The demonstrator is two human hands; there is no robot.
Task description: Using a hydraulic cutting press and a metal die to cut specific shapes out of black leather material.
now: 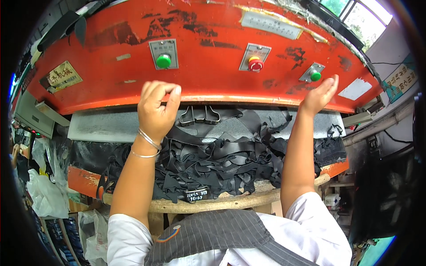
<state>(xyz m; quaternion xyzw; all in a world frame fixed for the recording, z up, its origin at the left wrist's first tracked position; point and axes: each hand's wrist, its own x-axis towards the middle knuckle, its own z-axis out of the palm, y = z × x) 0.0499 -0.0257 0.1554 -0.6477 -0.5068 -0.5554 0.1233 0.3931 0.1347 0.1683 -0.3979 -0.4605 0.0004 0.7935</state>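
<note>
Round green btns (163, 61) sit apart on red panel (213, 77), prob. unpressed.

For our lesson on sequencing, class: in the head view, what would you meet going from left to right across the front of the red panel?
Gold label plate → left green button → red button → right green button → white patch.

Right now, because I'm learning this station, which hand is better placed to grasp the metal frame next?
Probably the left hand: it appears left of the black metal frame, while the right hand is farther away, near the right-hand green button.
</note>
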